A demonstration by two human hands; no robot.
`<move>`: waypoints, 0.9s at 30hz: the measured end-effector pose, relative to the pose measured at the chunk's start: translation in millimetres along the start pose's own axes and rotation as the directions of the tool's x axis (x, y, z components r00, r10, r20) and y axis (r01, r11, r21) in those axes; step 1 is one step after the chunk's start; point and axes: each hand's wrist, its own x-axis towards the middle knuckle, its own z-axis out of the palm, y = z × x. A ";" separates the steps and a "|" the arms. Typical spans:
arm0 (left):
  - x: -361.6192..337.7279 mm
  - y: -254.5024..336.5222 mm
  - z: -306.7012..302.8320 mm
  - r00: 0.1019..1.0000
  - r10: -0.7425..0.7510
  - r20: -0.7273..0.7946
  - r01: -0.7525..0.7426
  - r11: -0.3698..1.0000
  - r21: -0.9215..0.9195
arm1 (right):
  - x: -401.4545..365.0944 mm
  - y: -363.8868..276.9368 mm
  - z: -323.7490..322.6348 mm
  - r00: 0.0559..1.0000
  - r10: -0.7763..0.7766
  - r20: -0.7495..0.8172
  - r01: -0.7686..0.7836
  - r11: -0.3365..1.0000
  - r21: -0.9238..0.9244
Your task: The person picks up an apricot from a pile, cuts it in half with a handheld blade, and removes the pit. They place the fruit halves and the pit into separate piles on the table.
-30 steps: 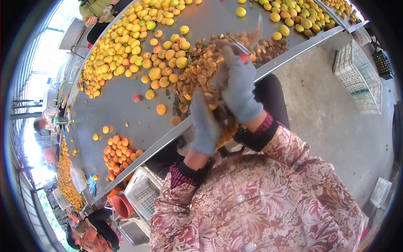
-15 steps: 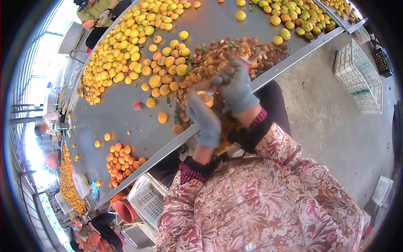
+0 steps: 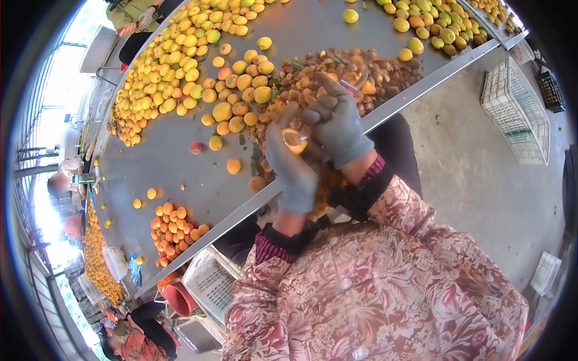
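Observation:
My left hand (image 3: 292,171), in a grey glove, is curled around a cut apricot (image 3: 295,142), whose hollow, orange inside faces my other hand. My right hand (image 3: 342,129), gloved alike, is closed on a metal hand tool (image 3: 362,79) with a curved end and a bit of red showing; most of it is hidden in the fist. Both hands are close together over the table's near edge. Just beyond them lies a heap of brown apricot stones (image 3: 385,75). Whole apricots (image 3: 250,84) are gathered to the left of that heap.
The metal table (image 3: 174,144) has a raised rim along my side. Larger apricot piles (image 3: 159,78) spread across its far left, with a small orange pile (image 3: 174,231) near the rim. White crates (image 3: 512,114) stand on the floor. Another person's hand (image 3: 144,19) is at the far left.
My fingers have shifted around the cut apricot, and its hollow inside now shows more fully. The right hand keeps its grip on the tool, and the view has shifted slightly.

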 end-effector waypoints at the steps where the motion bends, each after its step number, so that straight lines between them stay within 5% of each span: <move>1: 1.4 -2.1 2.0 0.987 0.158 0.012 -0.158 0.984 0.082 | 6.5 2.1 -5.6 0.995 0.096 0.017 -0.097 0.985 0.146; 2: 3.8 -4.1 4.2 0.950 0.308 0.038 -0.310 0.937 0.161 | 13.9 2.6 -10.9 0.982 0.184 0.048 -0.190 0.938 0.288; 3: 4.2 -6.9 5.4 0.953 0.302 0.035 -0.303 0.939 0.162 | 17.6 3.9 -12.0 0.982 0.184 0.040 -0.188 0.939 0.289; 5: 6.3 -9.2 6.8 0.799 0.558 0.224 -0.580 0.615 0.535 | 26.2 10.6 -10.8 0.997 -0.080 0.015 0.081 0.994 -0.068; 6: 8.3 -5.7 0.8 0.796 0.562 0.225 -0.583 0.612 0.534 | 12.8 7.9 4.1 0.995 -0.102 -0.022 0.103 0.994 0.037; 7: 12.6 1.2 -8.2 0.964 0.223 0.143 -0.248 0.950 0.191 | 8.0 5.5 10.2 0.995 -0.103 -0.011 0.103 0.994 0.038; 8: 16.1 4.5 -15.2 0.964 -0.159 0.212 0.200 0.962 -0.186 | 4.4 2.2 12.6 0.987 -0.140 0.079 0.140 0.990 0.006; 11: 7.5 17.8 -10.2 0.943 -0.316 0.101 0.327 0.937 -0.120 | -19.6 -16.9 23.6 0.949 -0.206 0.240 0.255 0.946 -0.198; 13: 4.4 16.5 -16.9 0.920 -0.361 0.153 0.384 0.907 -0.171 | -40.8 -28.7 34.3 0.947 0.077 0.313 0.196 0.632 -0.750; 15: 3.5 11.4 -20.4 0.894 -0.399 0.205 0.440 0.869 -0.226 | -42.8 -19.8 21.7 0.934 0.212 0.287 0.104 0.609 -0.786; 17: 7.0 6.0 -19.6 0.902 -0.407 -0.143 0.396 0.913 -0.099 | -55.4 -9.9 13.9 0.924 0.307 0.227 0.091 0.401 -0.912; 21: -10.3 15.0 -33.0 0.866 -0.499 -0.024 0.494 0.863 -0.107 | -50.0 -7.7 -4.8 0.923 0.331 0.197 0.131 0.211 -0.969; 22: -11.0 13.6 -37.9 0.864 -0.501 0.034 0.500 0.851 -0.162 | -47.1 -1.4 -15.5 0.873 0.191 0.448 0.465 -0.056 -0.883; 23: -11.7 11.7 -41.4 0.861 -0.499 0.094 0.507 0.835 -0.214 | -46.0 5.9 -23.6 0.869 0.198 0.453 0.471 -0.057 -0.880; 24: -24.3 26.4 -7.9 0.831 -0.540 -0.133 0.497 0.829 -0.257 | -46.6 12.4 -30.8 0.824 0.056 0.563 0.561 -0.216 -0.799; 25: -29.8 24.9 -13.1 0.832 -0.539 -0.134 0.495 0.829 -0.261 | -48.5 16.3 -34.9 0.739 -0.067 0.671 0.602 -0.383 -0.701; 27: -38.9 18.4 -34.9 0.899 -0.406 0.167 0.411 0.912 0.006 | -43.2 18.4 -36.1 0.735 -0.118 0.667 0.628 -0.253 -0.736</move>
